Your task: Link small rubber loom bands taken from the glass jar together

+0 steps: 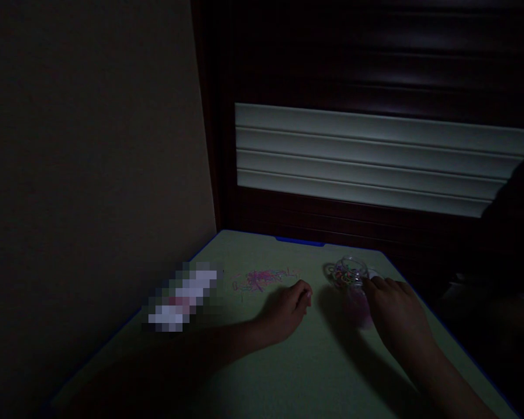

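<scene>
The room is dim and small details are hard to make out. My left hand (pixel 290 309) is closed over the middle of the table, fingers curled in; anything inside them is hidden. To its right, my right hand (pixel 396 309) is closed on the upper part of a see-through container with pink contents (pixel 358 306), blurred at its lower end. Just behind that stands a clear round jar (pixel 351 267) with small multicoloured loops (pixel 343 276) at it; I cannot tell whether all lie inside. Beyond my left hand lies a loose patch of thin pink and purple bands (pixel 264 279).
The pale green table (pixel 297 372) has a blue edge. A blurred-out white and reddish item (pixel 183 299) lies at its left side. A plain wall (pixel 96 145) rises on the left, and a dark panel with pale slats (pixel 353 157) stands behind the table.
</scene>
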The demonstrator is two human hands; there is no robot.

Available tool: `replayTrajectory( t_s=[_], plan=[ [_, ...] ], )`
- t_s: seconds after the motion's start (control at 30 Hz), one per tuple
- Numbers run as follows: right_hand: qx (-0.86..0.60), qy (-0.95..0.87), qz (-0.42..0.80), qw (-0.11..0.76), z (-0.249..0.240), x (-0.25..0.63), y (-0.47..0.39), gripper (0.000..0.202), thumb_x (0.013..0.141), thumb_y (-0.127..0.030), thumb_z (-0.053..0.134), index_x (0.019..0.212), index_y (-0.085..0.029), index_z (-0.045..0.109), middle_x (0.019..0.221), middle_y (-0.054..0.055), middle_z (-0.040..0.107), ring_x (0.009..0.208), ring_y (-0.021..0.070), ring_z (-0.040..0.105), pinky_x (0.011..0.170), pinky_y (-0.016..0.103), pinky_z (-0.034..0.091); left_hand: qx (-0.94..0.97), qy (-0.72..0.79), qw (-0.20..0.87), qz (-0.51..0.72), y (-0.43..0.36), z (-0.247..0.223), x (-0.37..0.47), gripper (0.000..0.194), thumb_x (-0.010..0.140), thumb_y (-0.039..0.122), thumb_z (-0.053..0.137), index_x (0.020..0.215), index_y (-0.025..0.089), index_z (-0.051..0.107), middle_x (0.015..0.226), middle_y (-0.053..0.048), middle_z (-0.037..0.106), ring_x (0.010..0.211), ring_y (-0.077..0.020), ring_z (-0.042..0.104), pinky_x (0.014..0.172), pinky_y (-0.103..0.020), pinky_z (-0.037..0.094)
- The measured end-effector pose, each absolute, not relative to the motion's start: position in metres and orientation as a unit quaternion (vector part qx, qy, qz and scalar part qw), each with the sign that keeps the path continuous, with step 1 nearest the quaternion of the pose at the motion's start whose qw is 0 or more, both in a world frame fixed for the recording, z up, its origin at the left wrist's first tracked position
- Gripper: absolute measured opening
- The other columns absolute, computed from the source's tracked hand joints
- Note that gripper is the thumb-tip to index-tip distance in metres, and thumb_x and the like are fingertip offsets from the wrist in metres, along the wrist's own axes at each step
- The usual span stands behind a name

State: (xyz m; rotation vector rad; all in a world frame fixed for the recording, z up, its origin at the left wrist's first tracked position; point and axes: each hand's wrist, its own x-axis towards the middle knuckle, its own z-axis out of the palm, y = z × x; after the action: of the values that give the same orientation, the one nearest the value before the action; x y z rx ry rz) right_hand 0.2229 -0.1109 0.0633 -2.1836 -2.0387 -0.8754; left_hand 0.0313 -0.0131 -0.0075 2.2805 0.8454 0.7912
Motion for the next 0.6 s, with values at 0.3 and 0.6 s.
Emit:
replayTrajectory(
  t_s=[0.3, 0.6],
  plan=[
    [-0.582, -0.775, -0.229, 0.095, 0.028, 0.191, -0.099, 0.028, 0.078, -0.009, 0.048, 0.104, -0.015, 0.058, 0.087, 0.007, 0.061, 0.081, 0.0181, 0.054, 0.073, 0.028, 0.037, 0.863, 0.317, 0.254, 0.3, -0.014, -0.005, 0.033, 0.022, 0.09, 0.032, 0.027, 0.088, 0.022, 0.047, 0.073, 0.002, 0.054, 0.066, -0.0119, 0.05, 0.061, -0.022, 0.036],
    [-0.575, -0.784, -0.219, 0.086, 0.017, 0.177, -0.093, 0.022, 0.076, -0.009, 0.05, 0.093, -0.017, 0.061, 0.075, 0.003, 0.059, 0.072, 0.0153, 0.052, 0.064, 0.026, 0.035, 0.847, 0.344, 0.272, 0.301, -0.014, -0.006, 0.031, 0.022, 0.088, 0.034, 0.029, 0.088, 0.022, 0.049, 0.074, 0.001, 0.055, 0.068, -0.013, 0.05, 0.062, -0.023, 0.038]
  ],
)
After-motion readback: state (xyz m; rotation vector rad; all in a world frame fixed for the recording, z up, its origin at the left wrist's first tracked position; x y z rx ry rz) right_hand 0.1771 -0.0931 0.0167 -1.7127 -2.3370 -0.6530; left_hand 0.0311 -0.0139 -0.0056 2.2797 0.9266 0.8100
